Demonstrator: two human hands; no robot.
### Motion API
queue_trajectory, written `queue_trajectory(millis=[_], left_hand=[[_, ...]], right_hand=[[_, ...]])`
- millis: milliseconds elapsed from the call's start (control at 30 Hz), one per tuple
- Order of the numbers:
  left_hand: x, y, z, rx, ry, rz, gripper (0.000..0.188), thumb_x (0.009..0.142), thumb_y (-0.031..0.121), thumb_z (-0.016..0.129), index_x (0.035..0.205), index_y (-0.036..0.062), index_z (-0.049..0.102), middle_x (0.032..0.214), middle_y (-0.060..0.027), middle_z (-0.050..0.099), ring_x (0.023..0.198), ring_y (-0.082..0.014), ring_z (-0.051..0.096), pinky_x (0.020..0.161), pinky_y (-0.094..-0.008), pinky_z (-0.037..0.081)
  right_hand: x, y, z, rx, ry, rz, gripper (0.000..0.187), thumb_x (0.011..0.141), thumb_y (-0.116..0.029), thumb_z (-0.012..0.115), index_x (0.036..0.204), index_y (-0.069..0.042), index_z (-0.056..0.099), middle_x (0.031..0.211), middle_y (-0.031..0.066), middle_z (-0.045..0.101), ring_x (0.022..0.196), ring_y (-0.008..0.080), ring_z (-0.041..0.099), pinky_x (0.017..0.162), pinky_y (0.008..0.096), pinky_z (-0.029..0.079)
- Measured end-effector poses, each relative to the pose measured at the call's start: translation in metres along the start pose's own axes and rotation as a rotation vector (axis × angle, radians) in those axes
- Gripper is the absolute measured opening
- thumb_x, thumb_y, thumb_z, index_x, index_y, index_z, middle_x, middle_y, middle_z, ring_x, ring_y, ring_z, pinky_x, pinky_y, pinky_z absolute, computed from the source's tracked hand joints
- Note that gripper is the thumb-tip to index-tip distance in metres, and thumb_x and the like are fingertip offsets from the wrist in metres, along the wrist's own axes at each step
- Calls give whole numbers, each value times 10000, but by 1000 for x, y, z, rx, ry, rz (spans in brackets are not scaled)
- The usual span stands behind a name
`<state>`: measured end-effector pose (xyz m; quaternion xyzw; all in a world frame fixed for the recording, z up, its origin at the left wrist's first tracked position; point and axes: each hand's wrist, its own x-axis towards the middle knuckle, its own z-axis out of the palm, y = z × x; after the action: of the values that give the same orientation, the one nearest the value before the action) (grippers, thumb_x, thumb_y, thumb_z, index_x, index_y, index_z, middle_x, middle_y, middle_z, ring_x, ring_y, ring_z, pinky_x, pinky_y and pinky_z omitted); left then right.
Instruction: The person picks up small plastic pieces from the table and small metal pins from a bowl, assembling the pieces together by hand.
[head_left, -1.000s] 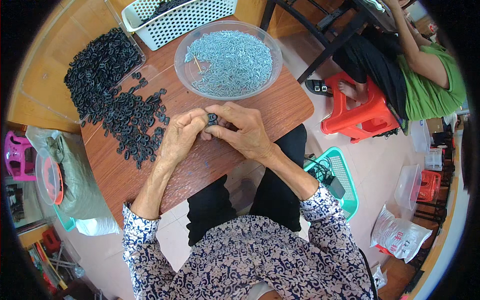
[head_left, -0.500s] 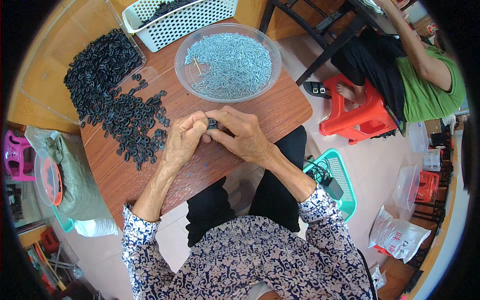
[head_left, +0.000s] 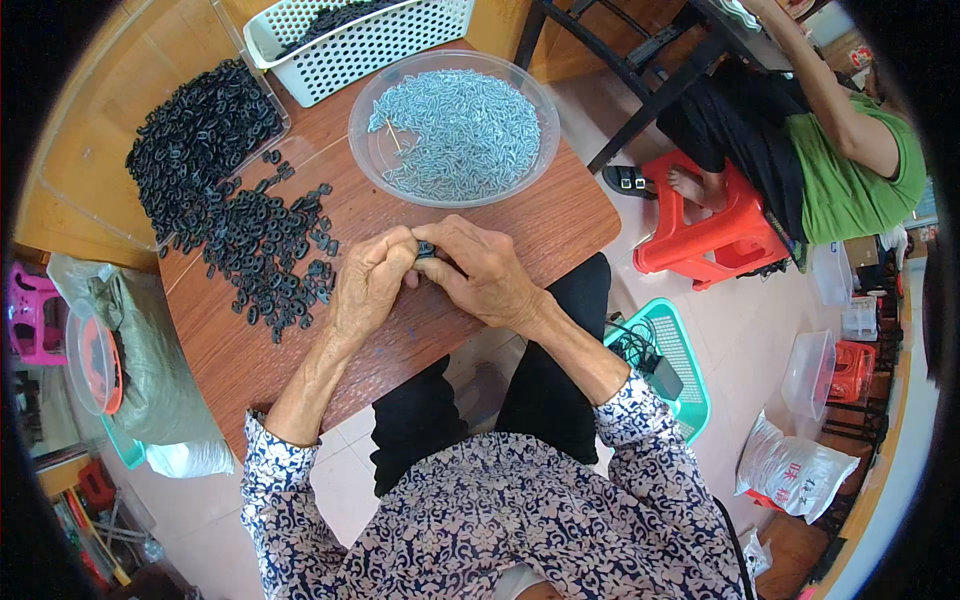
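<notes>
My left hand [head_left: 372, 272] and my right hand [head_left: 480, 268] meet over the wooden table [head_left: 520, 235], thumbs and fingers pinched together. Between them sits a small black plastic piece [head_left: 425, 249], partly hidden by the right fingers. Both hands appear closed on it; whether a screw is also in the grip is hidden. Left of my left hand spreads a loose pile of black oval plastic pieces [head_left: 265, 245]. Beyond my hands stands a clear round bowl [head_left: 545, 150] full of small silvery-blue screws [head_left: 455, 130], a thin yellowish stick lying among them.
A white perforated basket [head_left: 370, 55] holds more black pieces at the far edge. A larger black heap [head_left: 195, 140] lies in a clear tray at far left. A green basket [head_left: 690, 385] with cables stands right of my legs. Another person sits on a red stool [head_left: 715, 235].
My hands stay joined around the black piece, with only a slight shift of the fingers. The whole view has moved very slightly.
</notes>
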<state>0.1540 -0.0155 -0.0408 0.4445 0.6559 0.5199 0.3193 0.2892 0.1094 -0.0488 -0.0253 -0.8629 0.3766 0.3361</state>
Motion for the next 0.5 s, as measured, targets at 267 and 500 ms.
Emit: queue_trajectory(millis=[267,500], left_hand=[[1,8,-4,-65,-21,-70,308,976,203,432,756,22,551,681,-32,557,661,-112,524,624,-283,422],[3,-7,-2,-272,-42,-42,330,987,198,416,739,17,538,680,-49,552,671,-135,536,647,-287,439]], right_hand=[[6,-3,3,26,-2,-13,270,799,-27,703,1042,-18,585,856,144,600,793,328,634,668,415,526],[9,0,5,-20,1,-36,207,823,-63,695,992,-12,586,830,140,599,759,320,631,658,404,525]])
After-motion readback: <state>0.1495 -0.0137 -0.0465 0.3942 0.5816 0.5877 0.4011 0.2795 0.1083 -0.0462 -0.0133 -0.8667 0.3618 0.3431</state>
